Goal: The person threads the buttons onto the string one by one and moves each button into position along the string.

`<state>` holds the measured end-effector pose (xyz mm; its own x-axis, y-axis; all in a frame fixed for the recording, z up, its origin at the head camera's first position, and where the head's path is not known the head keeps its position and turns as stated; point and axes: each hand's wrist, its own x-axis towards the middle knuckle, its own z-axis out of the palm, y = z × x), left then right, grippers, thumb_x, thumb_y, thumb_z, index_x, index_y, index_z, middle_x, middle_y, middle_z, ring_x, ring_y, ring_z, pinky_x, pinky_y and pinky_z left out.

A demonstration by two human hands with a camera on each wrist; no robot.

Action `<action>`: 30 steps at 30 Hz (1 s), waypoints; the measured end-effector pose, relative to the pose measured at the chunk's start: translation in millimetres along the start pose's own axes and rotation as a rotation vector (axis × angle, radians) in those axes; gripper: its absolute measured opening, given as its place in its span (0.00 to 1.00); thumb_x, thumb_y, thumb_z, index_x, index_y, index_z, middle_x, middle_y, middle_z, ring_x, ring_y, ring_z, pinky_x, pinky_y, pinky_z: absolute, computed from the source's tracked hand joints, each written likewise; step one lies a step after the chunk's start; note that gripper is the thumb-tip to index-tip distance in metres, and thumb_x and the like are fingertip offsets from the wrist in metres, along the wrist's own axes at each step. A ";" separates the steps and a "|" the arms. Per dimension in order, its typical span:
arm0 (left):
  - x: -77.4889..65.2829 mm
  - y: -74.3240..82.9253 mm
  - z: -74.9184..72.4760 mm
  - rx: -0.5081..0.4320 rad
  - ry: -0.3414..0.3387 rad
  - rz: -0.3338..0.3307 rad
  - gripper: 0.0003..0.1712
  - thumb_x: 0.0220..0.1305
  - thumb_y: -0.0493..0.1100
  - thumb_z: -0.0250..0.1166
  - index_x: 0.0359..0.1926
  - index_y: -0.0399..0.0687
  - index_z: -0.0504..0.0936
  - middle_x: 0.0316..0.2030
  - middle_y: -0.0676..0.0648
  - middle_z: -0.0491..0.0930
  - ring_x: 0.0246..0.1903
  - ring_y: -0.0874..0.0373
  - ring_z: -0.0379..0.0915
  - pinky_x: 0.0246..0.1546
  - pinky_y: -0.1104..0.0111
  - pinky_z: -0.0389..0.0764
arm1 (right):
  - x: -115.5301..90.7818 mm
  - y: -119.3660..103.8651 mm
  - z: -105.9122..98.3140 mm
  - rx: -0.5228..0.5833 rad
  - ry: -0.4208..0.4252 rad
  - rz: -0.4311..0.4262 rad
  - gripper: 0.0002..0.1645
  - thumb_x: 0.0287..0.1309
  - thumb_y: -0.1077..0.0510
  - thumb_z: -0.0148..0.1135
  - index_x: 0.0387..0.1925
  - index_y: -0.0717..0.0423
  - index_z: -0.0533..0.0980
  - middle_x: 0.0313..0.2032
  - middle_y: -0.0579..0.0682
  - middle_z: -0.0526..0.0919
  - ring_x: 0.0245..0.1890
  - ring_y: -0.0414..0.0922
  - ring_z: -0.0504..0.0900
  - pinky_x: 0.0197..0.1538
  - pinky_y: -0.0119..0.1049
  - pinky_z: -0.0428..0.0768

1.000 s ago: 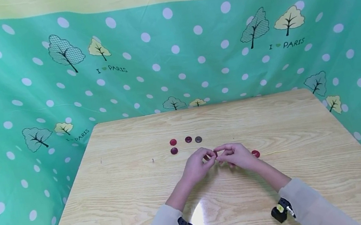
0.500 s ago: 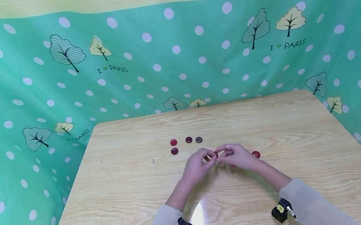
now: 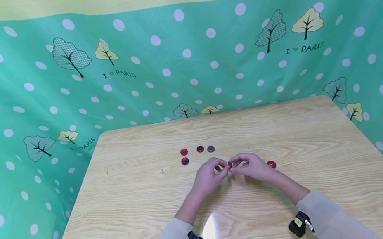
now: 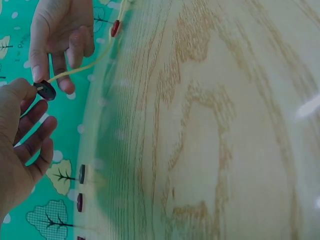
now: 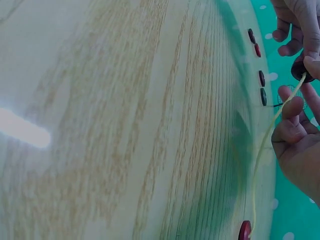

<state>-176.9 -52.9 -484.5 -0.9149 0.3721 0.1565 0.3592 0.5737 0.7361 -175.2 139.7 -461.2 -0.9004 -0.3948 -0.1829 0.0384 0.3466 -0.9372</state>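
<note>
My left hand (image 3: 211, 176) pinches a dark button (image 4: 46, 90) by its edge between thumb and index finger, over the table. My right hand (image 3: 251, 167) meets it from the other side, index finger and thumb at the button; just how they grip it is partly hidden. A yellow string (image 5: 263, 145) runs from the dark button, past my right hand, down to a red button (image 3: 271, 164) on the table. More of this string (image 3: 290, 162) lies to the right of the red button.
Beyond my hands lie a red button (image 3: 183, 152), two dark maroon buttons (image 3: 200, 149) and a grey button (image 3: 211, 149). They rest on a wooden table (image 3: 134, 212). A green dotted curtain (image 3: 181, 54) surrounds its back and sides.
My right fingertips have drawn in slightly around the dark button, which has turned a little. Both arms and the buttons on the table stay put.
</note>
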 end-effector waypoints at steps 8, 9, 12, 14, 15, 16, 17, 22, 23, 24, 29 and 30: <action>-0.3 0.3 -2.1 0.002 0.005 -0.011 0.06 0.62 0.45 0.61 0.38 0.52 0.81 0.37 0.54 0.81 0.37 0.61 0.77 0.38 0.75 0.77 | 11.6 27.2 -1.6 -0.023 0.028 0.005 0.25 0.54 0.50 0.66 0.52 0.56 0.75 0.44 0.55 0.79 0.19 0.41 0.70 0.22 0.32 0.73; -0.5 0.2 -2.3 0.002 0.005 -0.012 0.06 0.62 0.45 0.61 0.38 0.52 0.81 0.37 0.54 0.81 0.36 0.61 0.77 0.38 0.75 0.77 | 11.9 28.3 -1.8 -0.027 0.030 0.005 0.25 0.54 0.49 0.66 0.52 0.56 0.75 0.44 0.55 0.79 0.19 0.41 0.70 0.22 0.32 0.73; -0.4 0.2 -2.8 0.006 0.007 -0.017 0.06 0.62 0.45 0.61 0.38 0.52 0.81 0.38 0.54 0.81 0.36 0.61 0.77 0.38 0.75 0.77 | 5.2 14.4 -2.2 -0.035 0.028 0.007 0.24 0.55 0.52 0.65 0.52 0.59 0.75 0.43 0.57 0.79 0.19 0.40 0.70 0.22 0.31 0.72; -0.4 -0.1 -2.8 0.009 0.009 -0.021 0.06 0.62 0.45 0.61 0.38 0.52 0.81 0.38 0.54 0.81 0.36 0.62 0.77 0.37 0.75 0.77 | 4.1 12.3 -2.8 -0.034 0.023 0.010 0.24 0.56 0.54 0.64 0.52 0.61 0.74 0.44 0.58 0.79 0.19 0.40 0.70 0.22 0.31 0.72; -0.3 -0.2 -2.7 0.009 0.011 -0.023 0.06 0.62 0.45 0.61 0.38 0.52 0.81 0.38 0.54 0.81 0.36 0.62 0.77 0.37 0.75 0.77 | 4.0 12.2 -3.0 -0.036 0.021 0.009 0.24 0.57 0.55 0.63 0.53 0.61 0.74 0.44 0.58 0.79 0.19 0.40 0.69 0.22 0.30 0.71; -0.2 -0.4 -2.5 0.008 0.012 -0.025 0.06 0.62 0.45 0.61 0.38 0.52 0.81 0.38 0.54 0.81 0.36 0.62 0.77 0.37 0.75 0.77 | 4.0 12.3 -3.3 -0.038 0.020 0.008 0.23 0.57 0.55 0.63 0.53 0.62 0.74 0.44 0.58 0.79 0.19 0.40 0.69 0.22 0.30 0.71; -0.2 -0.6 -2.5 0.008 0.013 -0.027 0.06 0.62 0.45 0.61 0.38 0.52 0.81 0.38 0.54 0.81 0.36 0.62 0.77 0.37 0.75 0.77 | 6.8 18.8 -3.9 -0.042 0.021 0.006 0.24 0.57 0.55 0.63 0.53 0.61 0.74 0.45 0.58 0.79 0.19 0.40 0.69 0.21 0.30 0.70; -0.8 -1.1 -3.3 0.004 0.022 -0.018 0.06 0.61 0.45 0.61 0.38 0.51 0.81 0.37 0.53 0.81 0.35 0.61 0.77 0.38 0.74 0.78 | 11.9 32.7 -5.6 -0.082 0.045 -0.023 0.24 0.55 0.51 0.64 0.51 0.58 0.75 0.43 0.55 0.80 0.20 0.38 0.69 0.23 0.28 0.68; -0.9 -1.4 -3.6 0.004 0.025 -0.015 0.06 0.61 0.45 0.61 0.38 0.51 0.81 0.37 0.54 0.81 0.35 0.62 0.77 0.38 0.74 0.78 | 11.5 32.8 -6.0 -0.090 0.052 -0.028 0.24 0.55 0.50 0.65 0.51 0.58 0.76 0.43 0.55 0.80 0.20 0.38 0.69 0.23 0.27 0.68; -0.9 -1.8 -3.8 0.004 0.027 -0.013 0.06 0.61 0.45 0.61 0.38 0.51 0.81 0.37 0.54 0.81 0.35 0.62 0.77 0.38 0.74 0.78 | 11.1 32.9 -6.4 -0.099 0.057 -0.034 0.24 0.55 0.50 0.65 0.50 0.57 0.76 0.42 0.54 0.80 0.20 0.38 0.69 0.23 0.27 0.67; -1.3 -4.6 -4.5 -0.009 0.028 -0.024 0.05 0.61 0.45 0.61 0.37 0.52 0.81 0.37 0.55 0.81 0.35 0.62 0.77 0.38 0.75 0.77 | 10.7 34.1 -8.0 -0.131 0.078 -0.028 0.23 0.54 0.49 0.66 0.49 0.55 0.77 0.40 0.53 0.80 0.19 0.36 0.67 0.22 0.26 0.66; -1.6 -5.1 -4.8 -0.014 0.027 -0.023 0.05 0.61 0.45 0.61 0.37 0.52 0.81 0.37 0.55 0.81 0.35 0.62 0.77 0.38 0.75 0.77 | 10.7 34.5 -8.4 -0.138 0.081 -0.026 0.23 0.54 0.49 0.66 0.49 0.55 0.77 0.39 0.53 0.80 0.18 0.36 0.67 0.22 0.26 0.66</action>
<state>-178.1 -59.9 -485.3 -0.9275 0.3393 0.1567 0.3357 0.5718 0.7485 -187.1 154.6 -493.0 -0.9324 -0.3375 -0.1297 -0.0399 0.4527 -0.8908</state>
